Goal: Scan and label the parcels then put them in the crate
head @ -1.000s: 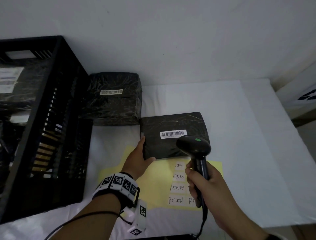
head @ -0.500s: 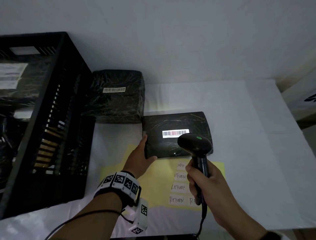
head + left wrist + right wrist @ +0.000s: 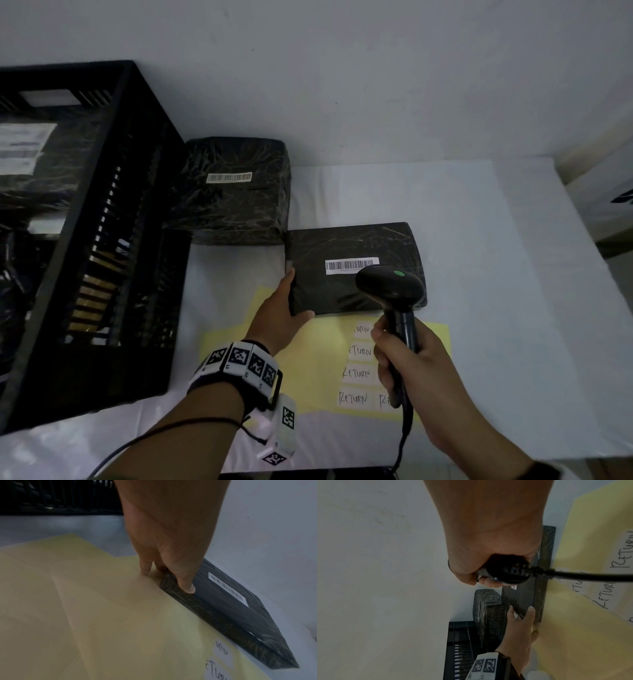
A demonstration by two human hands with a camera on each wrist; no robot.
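Observation:
A flat black-wrapped parcel with a white barcode label lies on the white table, just beyond a yellow sheet of handwritten RETURN labels. My left hand braces its near left corner: the thumb presses the front edge and straight fingers lie along the left side. My right hand grips the handle of a black barcode scanner, whose head hovers over the parcel's near right part, beside the barcode. A green dot shows on the head. The black crate stands at the left.
A second, thicker black parcel with a barcode sits against the crate's right wall, behind the flat one. Wrapped parcels with a white label lie inside the crate. The scanner cable trails toward me. A white box stands past the table's right edge.
Half a second ago the barcode label was lit up brightly; now that glow is gone. Both hands and the parcel have hardly moved.

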